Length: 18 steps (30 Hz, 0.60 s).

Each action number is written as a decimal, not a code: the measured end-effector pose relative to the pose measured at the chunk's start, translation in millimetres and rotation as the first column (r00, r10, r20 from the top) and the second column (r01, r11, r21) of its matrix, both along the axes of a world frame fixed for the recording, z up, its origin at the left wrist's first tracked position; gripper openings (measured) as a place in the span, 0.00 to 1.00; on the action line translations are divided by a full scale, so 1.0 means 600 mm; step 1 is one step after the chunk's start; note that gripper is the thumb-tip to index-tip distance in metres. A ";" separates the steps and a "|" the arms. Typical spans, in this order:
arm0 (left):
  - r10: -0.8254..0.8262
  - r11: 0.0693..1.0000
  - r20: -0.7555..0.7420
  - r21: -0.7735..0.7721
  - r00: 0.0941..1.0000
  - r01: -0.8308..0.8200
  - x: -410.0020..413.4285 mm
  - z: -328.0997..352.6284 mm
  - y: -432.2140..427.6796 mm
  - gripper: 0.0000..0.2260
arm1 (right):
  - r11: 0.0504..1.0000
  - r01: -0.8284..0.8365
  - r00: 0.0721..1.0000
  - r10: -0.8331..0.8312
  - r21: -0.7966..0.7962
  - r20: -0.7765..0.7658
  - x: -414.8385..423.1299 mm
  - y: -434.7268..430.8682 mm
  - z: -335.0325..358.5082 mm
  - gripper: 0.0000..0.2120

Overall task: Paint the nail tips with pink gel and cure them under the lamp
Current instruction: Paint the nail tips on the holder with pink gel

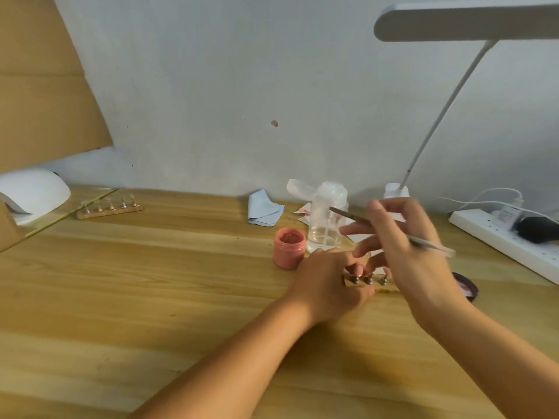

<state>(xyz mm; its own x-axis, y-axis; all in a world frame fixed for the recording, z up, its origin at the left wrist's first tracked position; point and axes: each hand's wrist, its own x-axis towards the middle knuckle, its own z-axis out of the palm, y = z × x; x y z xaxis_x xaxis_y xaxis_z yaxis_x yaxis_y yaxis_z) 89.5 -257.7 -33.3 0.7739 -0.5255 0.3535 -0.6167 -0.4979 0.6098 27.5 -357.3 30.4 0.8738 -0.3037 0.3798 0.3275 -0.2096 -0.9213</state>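
The wooden table [121, 297] carries the white curing lamp [33, 195] at its far left edge. The right hand [408, 246], a little blurred, grasps a thin brush [348, 214]. The brush's long axis runs from lower right to upper left, and its far end points across the clear bottle [325, 234]. The left hand [326, 282] pinches the left end of the nail tip stand [370, 281]. The stand lies left to right near the open pink gel jar [289, 247].

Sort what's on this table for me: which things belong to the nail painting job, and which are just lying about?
Job: pink gel jar, brush in the right hand, nail-tip stand gripped by the left hand, second stand, white curing lamp.
Lying about: blue cloth, clear bottle, power strip.
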 end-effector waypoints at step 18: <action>-0.044 0.993 0.029 -0.113 0.999 0.047 0.013 -0.011 0.002 0.09 | 0.959 0.087 0.996 -0.086 0.268 -0.014 -0.067 -0.100 -0.091 0.10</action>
